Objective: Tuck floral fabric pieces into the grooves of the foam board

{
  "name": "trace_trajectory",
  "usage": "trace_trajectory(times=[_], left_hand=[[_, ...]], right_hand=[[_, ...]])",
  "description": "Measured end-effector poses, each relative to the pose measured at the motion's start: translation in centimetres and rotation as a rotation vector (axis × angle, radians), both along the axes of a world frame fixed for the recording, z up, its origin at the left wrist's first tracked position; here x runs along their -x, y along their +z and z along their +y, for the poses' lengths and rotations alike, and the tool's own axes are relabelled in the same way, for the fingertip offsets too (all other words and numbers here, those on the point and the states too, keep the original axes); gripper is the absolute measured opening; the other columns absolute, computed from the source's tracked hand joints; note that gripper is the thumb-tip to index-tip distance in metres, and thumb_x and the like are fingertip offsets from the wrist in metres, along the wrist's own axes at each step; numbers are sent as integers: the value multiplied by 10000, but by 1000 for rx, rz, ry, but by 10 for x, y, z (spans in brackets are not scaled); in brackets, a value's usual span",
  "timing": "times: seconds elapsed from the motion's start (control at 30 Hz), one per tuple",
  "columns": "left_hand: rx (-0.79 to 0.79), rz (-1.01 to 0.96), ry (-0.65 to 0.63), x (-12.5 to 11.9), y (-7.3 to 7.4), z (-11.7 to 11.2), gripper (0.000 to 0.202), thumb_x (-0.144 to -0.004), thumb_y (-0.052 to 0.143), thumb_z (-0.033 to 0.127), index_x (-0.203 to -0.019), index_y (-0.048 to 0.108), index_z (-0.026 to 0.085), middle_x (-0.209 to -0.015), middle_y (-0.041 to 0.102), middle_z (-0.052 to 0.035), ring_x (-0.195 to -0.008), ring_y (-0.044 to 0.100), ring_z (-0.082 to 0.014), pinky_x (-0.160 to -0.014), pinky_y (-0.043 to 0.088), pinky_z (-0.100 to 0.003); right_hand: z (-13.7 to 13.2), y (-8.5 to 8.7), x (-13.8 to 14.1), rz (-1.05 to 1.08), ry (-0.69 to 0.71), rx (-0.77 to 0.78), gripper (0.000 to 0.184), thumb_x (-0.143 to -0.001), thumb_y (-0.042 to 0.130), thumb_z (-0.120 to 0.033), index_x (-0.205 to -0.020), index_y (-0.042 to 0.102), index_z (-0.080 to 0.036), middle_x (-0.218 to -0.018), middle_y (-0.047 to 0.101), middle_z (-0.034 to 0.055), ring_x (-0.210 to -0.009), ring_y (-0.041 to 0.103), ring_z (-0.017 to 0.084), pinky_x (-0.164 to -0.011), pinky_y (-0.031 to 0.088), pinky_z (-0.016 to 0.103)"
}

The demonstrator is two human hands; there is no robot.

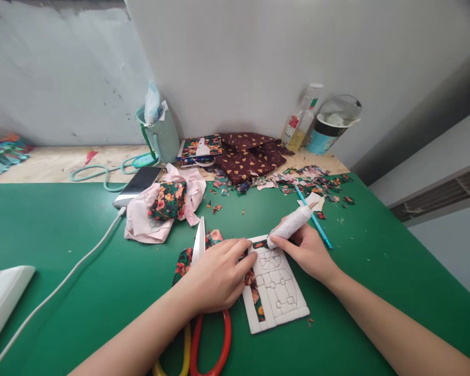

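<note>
Behind a green-topped counter (376, 303), a pale grey wall (258, 62) is seen. With the clock centred on it, a white panel (276, 292) is laid near the middle, scored with curved and boxed lines; floral strips (253, 284) are set along its left border and top edge. At its 10 o'clock corner, the left hand (221, 271) is rested with fingers bent over the panel; whether anything is pinched in that grip cannot be told. At 1 o'clock, a white roll (292, 225) is held tilted in the closed grip of the right hand (312, 250), thin sticks (314, 205) showing at its far end. The near end is brought over the panel's top edge and seems to be touching it, though the contact is partly hidden.

Scissors (198, 248) with red and yellow handles are lying at 9 o'clock, partly covered by the left hand. Pink cloth (143, 224) is bunched at 10 o'clock beside a phone (143, 183). Maroon cloth (254, 156) is heaped at 12 o'clock; at 1 o'clock, scraps (317, 180) are scattered near a blue stick (316, 223).
</note>
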State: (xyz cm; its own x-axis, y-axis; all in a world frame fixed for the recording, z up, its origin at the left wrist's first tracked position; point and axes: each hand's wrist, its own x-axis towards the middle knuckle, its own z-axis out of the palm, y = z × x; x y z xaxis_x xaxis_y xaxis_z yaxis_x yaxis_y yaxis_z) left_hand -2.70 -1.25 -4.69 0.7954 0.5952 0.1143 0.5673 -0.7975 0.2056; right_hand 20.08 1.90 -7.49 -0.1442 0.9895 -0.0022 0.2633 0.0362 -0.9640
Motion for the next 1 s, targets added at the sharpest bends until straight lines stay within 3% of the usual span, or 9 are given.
trace_trajectory(times=[0.43,0.73,1.0], left_hand=[[1,-14,4,0,1,0,329,-884,386,180,-1185,498,106,-1192,519,-171,-1083,527,-289,-890,477,-430],[4,-7,1,0,1,1,338,-880,393,179,-1194,493,104,-1200,516,-169,-1098,519,-291,-904,470,-428],[-12,9,1,0,2,0,376,-866,410,175,-1226,492,106,-1237,501,-181,-1095,527,-295,-902,472,-432]], right_hand=[[-4,2,1,-102,26,-63,288,-771,674,-394,-930,536,-198,-824,672,64,-751,659,234,-688,545,368],[-1,1,1,-6,-10,-24,319,-751,694,-401,-918,510,-201,-820,663,50,-754,665,219,-682,544,346],[-3,0,1,-65,-13,-46,332,-746,694,-419,-927,524,-198,-822,675,65,-757,671,240,-700,551,379]])
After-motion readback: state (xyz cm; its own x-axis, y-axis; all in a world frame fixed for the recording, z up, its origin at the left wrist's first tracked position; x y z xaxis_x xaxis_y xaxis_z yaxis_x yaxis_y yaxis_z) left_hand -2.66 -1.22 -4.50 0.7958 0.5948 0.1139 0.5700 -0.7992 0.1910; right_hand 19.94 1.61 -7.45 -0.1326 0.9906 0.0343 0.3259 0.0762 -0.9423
